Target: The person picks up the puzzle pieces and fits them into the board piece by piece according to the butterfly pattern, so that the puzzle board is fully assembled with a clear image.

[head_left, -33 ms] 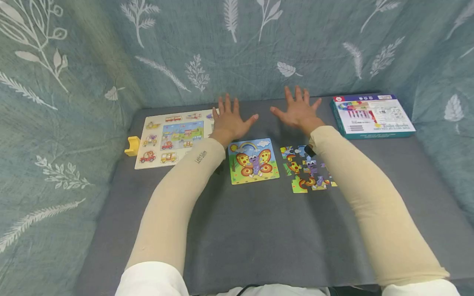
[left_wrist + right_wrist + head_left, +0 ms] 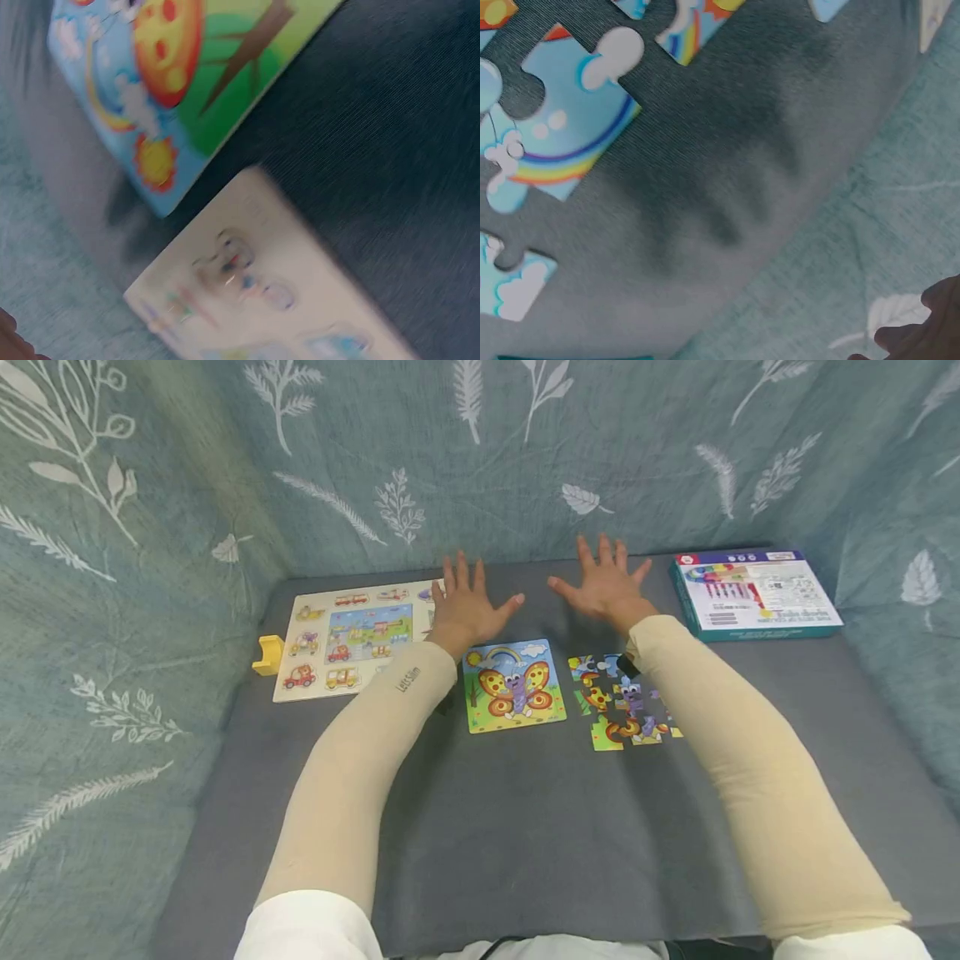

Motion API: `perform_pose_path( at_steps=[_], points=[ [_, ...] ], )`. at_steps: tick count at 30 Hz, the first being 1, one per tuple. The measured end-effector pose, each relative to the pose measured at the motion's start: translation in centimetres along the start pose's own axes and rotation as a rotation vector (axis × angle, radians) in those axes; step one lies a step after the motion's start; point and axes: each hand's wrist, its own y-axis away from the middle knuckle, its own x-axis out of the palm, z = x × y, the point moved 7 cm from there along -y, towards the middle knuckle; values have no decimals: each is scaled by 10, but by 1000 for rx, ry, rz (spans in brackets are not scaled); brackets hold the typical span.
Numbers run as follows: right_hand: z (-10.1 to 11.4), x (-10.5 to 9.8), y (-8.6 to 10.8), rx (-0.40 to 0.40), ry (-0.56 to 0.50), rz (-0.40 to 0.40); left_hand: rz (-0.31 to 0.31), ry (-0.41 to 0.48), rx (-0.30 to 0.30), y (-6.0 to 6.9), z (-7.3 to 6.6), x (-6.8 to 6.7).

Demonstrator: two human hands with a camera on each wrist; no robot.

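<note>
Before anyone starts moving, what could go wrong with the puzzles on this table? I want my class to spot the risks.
1. The right sleeve crosses over the loose puzzle pieces; lowering that arm might scatter them.
2. The yellow holder sits by the left edge of the table, so a nudge could tip it off.
3. The left sleeve hides part of the vehicle board in the head view, so a picture there might be overlooked.

We've a matt, woven-cloth tbl [image 2: 525,843]; glossy cardbd-look box [image 2: 761,597] nr its far R corner; smooth plastic-look yellow pc [image 2: 268,656] by L edge, beside wood-look board [image 2: 369,633].
</note>
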Motion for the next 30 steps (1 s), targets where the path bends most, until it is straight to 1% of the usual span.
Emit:
perform_pose_path(
  at_steps=[4,6,8,10,12,14,16,19,22,24,27,30],
  points=[
    [-10,6,1,4,-18,16,16,0,23,-1,-3,8],
    [-17,9,3,-2,-32,22,19,10,45,0,-2,9],
    [-23,10,6,-21,-44,23,21,21,70,2,0,7],
    [-28,11,9,-59,-34,41,33,22,101,7,3,7],
    [-30,14,15,-124,-9,73,58,20,131,17,6,10],
    [-29,19,21,-223,5,111,82,4,154,30,9,16],
    [-24,26,28,-330,3,141,98,-25,173,47,12,25],
    [-16,37,37,-443,-16,165,97,-51,202,71,13,41],
    [-12,48,44,-480,-15,178,99,-47,235,89,9,58],
    [-9,53,47,-499,-9,176,87,-23,244,97,7,68],
    [-7,60,49,-513,-3,160,57,22,235,105,7,78],
    [-10,66,49,-485,10,137,37,73,229,108,8,84]
  ],
)
